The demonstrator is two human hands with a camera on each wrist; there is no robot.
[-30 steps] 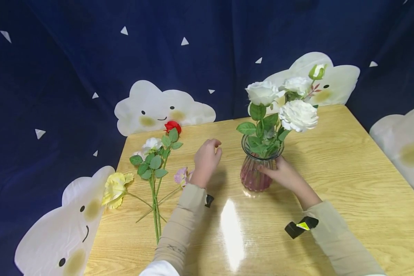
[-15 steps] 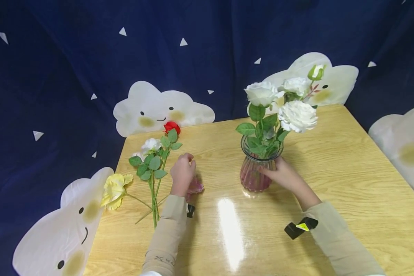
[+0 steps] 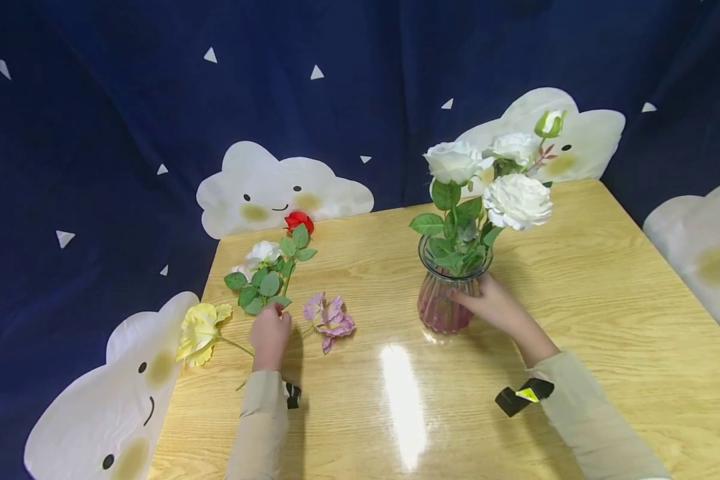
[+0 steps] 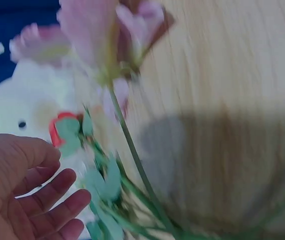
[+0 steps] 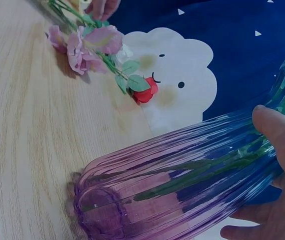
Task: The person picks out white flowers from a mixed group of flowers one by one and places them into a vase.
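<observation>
My right hand [image 3: 497, 305] grips a ribbed glass vase [image 3: 437, 308], clear above and pink below, with the thumb on one side and fingers on the other. White artificial roses [image 3: 518, 201] with green leaves stand in it, their stems visible through the glass in the right wrist view. My left hand [image 3: 270, 338] is over the stems of the flowers lying at the left, its fingers loosely bent and holding nothing. Near it are a white flower [image 3: 263, 252], a red rose [image 3: 299, 223] and a purple flower [image 3: 333, 321]; in the left wrist view the purple flower's stem [image 4: 132, 150] runs past the fingers.
A yellow flower [image 3: 199, 333] lies at the left edge of the wooden table [image 3: 360, 413]. Behind the table hangs a dark blue curtain [image 3: 360, 80] with smiling white clouds [image 3: 276, 187] and small white triangles.
My left hand has moved left and toward me, from beside the vase, past the purple flower, to the stems. The right hand has stayed on the vase.
</observation>
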